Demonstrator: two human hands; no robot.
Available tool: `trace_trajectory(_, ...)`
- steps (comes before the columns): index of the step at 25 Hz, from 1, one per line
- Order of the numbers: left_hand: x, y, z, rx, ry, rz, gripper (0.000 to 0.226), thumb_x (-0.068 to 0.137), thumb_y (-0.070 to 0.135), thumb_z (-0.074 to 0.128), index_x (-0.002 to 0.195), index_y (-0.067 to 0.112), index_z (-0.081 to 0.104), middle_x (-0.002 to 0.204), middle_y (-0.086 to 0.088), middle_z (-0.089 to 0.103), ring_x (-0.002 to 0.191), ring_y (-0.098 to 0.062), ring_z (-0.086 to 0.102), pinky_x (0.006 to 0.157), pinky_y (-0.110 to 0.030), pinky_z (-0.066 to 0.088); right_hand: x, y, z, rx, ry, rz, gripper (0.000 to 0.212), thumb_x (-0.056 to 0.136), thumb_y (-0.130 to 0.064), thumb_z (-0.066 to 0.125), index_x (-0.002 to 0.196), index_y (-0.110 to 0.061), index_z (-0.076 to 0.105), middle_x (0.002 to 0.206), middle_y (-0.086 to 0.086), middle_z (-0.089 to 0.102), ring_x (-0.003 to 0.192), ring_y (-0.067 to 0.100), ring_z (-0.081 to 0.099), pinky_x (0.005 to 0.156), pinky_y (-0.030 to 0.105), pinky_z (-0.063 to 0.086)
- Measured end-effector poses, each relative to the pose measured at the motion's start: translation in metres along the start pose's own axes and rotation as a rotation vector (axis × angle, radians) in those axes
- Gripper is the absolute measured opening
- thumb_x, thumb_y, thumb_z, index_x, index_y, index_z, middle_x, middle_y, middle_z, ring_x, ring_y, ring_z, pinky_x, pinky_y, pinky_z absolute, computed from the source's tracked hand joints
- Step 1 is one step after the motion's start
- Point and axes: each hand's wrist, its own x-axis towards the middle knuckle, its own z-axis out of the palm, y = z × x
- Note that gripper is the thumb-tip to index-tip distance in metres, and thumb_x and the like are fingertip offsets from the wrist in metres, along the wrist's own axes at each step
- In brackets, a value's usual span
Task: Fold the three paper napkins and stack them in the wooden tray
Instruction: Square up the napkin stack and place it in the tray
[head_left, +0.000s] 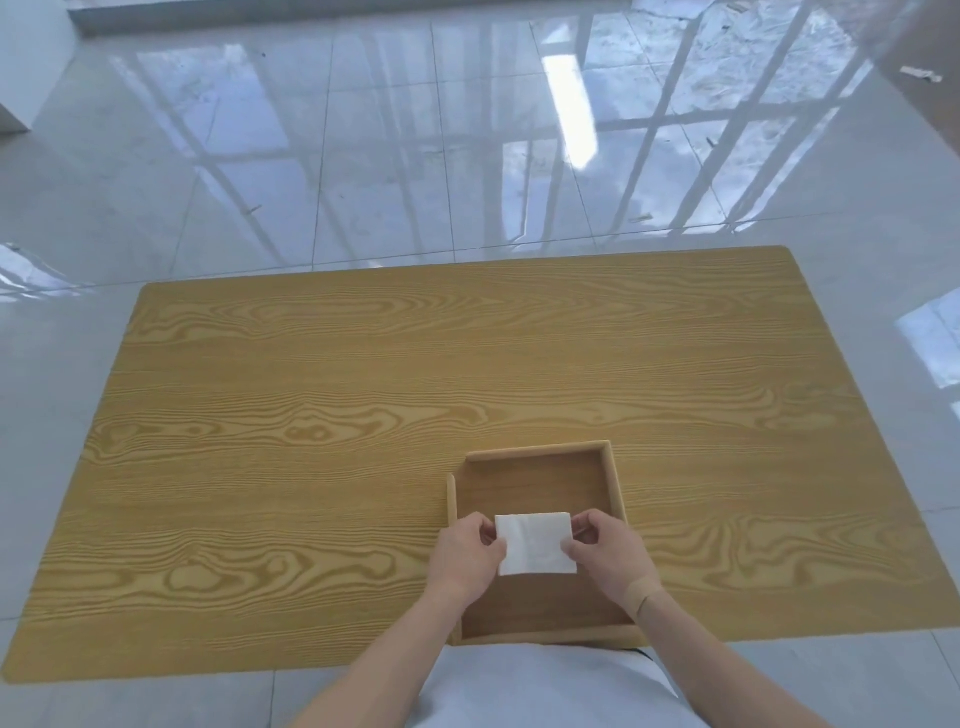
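A folded white paper napkin (535, 543) sits over the middle of the wooden tray (613, 483), a square open box near the table's front edge. My left hand (465, 558) pinches the napkin's left edge and my right hand (605, 553) pinches its right edge. Whether the napkin rests on the tray floor or hangs just above it I cannot tell. I cannot tell if other napkins lie beneath it; none show elsewhere on the table.
The tray stands on a wood-grain table (311, 441) whose front edge lies just below the tray. Glossy white floor tiles (415, 156) surround the table. A strip of tape crosses my right wrist (644, 592).
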Motion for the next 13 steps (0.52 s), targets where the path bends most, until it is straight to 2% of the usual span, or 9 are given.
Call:
trace_trajectory(4,0.0027,0.0066,0.0069,0.040,0.005,-0.019,0.010,0.087,0.027,0.058,0.093,0.020,0.063,0.080,-0.001,0.071,0.073,-0.020,0.068,0.067,-0.043,0.060,0.0024,0.0024,-0.0025,-0.018,0.034,0.002,0.012,0.085,-0.027,0.066,0.096,-0.029,0.063,0.083,-0.018,0.065,0.076,0.000,0.060,0.058,0.019,0.044)
trace_trajectory(7,0.0041,0.0088,0.0088,0.088,0.013,-0.038,0.010,0.087,0.027,0.057,0.091,0.019,0.063,0.079,-0.002,0.072,0.075,-0.021,0.068,0.071,-0.044,0.059,0.0036,0.0036,-0.0006,-0.048,0.058,-0.013,0.016,0.086,-0.025,0.065,0.102,-0.027,0.063,0.081,-0.021,0.061,0.076,-0.003,0.057,0.057,0.016,0.041)
trace_trajectory(10,0.0043,0.0083,0.0090,0.106,0.023,-0.056,0.009,0.087,0.026,0.057,0.089,0.019,0.062,0.076,-0.002,0.072,0.072,-0.020,0.068,0.070,-0.043,0.059,0.0045,0.0029,0.0035,-0.051,0.074,-0.018,0.018,0.087,-0.024,0.064,0.106,-0.025,0.063,0.081,-0.021,0.062,0.077,-0.001,0.058,0.062,0.019,0.045)
trace_trajectory(13,0.0042,0.0079,0.0086,0.143,0.033,-0.051,0.009,0.088,0.027,0.056,0.088,0.019,0.061,0.076,0.000,0.071,0.072,-0.018,0.067,0.069,-0.040,0.058,0.0048,-0.0004,0.0049,-0.093,0.087,-0.023,0.021,0.089,-0.025,0.062,0.110,-0.026,0.061,0.086,-0.017,0.062,0.083,0.009,0.061,0.070,0.026,0.052)
